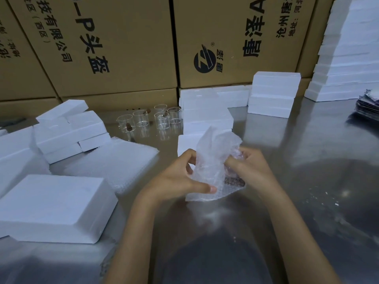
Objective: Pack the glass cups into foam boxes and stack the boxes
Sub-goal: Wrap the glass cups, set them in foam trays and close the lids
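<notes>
- Nearest me: both forearms come up from the near edge over the shiny grey metal table [307,201]; large white foam box [53,206] sits near left, lid on as far as I can tell.
- Step in hand, my read: wrapping one glass cup in the clear bubble-wrap sheet [213,165] before it goes into foam. The cup inside is mostly hidden; I only see a dark patch through the wrap on its lower right.
- Left hand [184,177]: fingers curled on the wrap's left edge, thumb pressed flat across the lower front. It grips the wrap.
- Right hand [252,167]: fingers curled in, pinching the wrap's right side at mid-height. Also holding the wrap.
- To do it well, I'd keep the thumb pinning the bottom fold, roll the loose top flap down over the cup mouth, and keep the bundle low over the table in case it slips.
- Risk: the wrap is slack at the top, so the cup could slide out if I tilt it.
- Target, I'd guess: white foam block [184,144] just beyond the hands.
- Remaining clear glass cups with spouts [151,119] stand far centre, unwrapped, well apart from the hands.
- Stacked white foam boxes [272,95] far right; flat spare bubble-wrap sheets [114,167] lie left of the hands.
</notes>
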The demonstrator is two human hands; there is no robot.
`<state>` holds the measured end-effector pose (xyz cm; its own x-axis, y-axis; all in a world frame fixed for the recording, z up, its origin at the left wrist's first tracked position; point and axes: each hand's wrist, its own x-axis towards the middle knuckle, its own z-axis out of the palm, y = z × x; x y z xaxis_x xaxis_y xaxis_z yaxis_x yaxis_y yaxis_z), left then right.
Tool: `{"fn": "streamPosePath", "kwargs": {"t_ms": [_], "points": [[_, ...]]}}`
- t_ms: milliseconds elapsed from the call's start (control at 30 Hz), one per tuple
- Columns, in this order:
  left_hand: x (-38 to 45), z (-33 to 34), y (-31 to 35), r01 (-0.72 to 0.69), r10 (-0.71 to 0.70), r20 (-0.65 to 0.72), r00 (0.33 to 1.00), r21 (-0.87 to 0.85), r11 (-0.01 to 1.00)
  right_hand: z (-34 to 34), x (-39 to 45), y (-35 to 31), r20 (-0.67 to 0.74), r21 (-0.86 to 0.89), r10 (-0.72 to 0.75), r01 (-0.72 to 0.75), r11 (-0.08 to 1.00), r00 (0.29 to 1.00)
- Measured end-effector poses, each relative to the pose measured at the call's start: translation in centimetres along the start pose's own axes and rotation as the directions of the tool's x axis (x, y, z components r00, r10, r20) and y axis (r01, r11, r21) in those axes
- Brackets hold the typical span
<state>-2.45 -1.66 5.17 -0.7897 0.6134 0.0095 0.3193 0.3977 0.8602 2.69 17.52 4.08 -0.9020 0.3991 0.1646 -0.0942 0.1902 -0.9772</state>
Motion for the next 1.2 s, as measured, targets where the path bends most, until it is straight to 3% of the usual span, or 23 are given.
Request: {"fn": "streamPosePath", "kwargs": {"t_ms": [100,200,333,467,533,600,767,867,1000,1100,1200], "points": [[0.0,0.2,0.0,-0.014,0.015,0.029,0.999,-0.027,1.000,0.3,0.1,0.4,0.095,-0.085,-0.029,0.037,0.996,0.995],[0.6,0.3,-0.4,-0.076,0.074,-0.075,0.994,-0.016,0.997,0.7,0.0,0.6,0.154,-0.093,-0.044,0.059,0.994,0.987],[1.2,1.3,-0.7,-0.057,0.091,-0.187,0.978,0.179,0.982,1.0,-0.1,0.2,0.150,-0.118,-0.148,0.167,0.979,0.977],[1.0,1.3,-0.7,-0.060,0.098,-0.192,0.976,0.195,0.979,1.9,-0.9,-0.9,0.125,-0.046,-0.261,0.268,0.962,0.957],[0.9,0.8,-0.7,-0.039,0.058,-0.187,0.981,0.105,0.994,2.3,-1.1,-0.7,0.167,-0.169,-0.282,0.309,0.936,0.945],[0.7,0.3,-0.5,0.020,-0.025,-0.147,0.989,-0.034,0.999,2.4,-1.1,0.1,0.232,-0.390,-0.303,0.373,0.842,0.925],[-0.1,-1.2,0.0,-0.002,0.002,0.004,1.000,-0.083,0.997,2.6,-1.0,1.2,0.380,-0.647,-0.266,0.461,0.608,0.886],[0.1,-0.5,-0.1,-0.002,0.003,-0.041,0.999,0.020,1.000,2.6,-0.9,1.5,0.371,-0.601,-0.213,0.409,0.686,0.904],[1.0,1.1,-0.5,0.033,0.001,-0.170,0.985,0.203,0.979,2.2,-1.0,0.2,0.130,-0.369,-0.283,0.312,0.875,0.950],[1.0,1.7,-0.4,0.039,0.026,-0.195,0.980,0.326,0.945,1.1,-1.4,-1.2,0.207,-0.104,-0.228,0.254,0.962,0.951],[0.9,1.7,-0.4,0.031,0.041,-0.180,0.983,0.380,0.924,1.2,-1.9,-1.5,0.277,-0.254,-0.134,0.207,0.945,0.951]]}}
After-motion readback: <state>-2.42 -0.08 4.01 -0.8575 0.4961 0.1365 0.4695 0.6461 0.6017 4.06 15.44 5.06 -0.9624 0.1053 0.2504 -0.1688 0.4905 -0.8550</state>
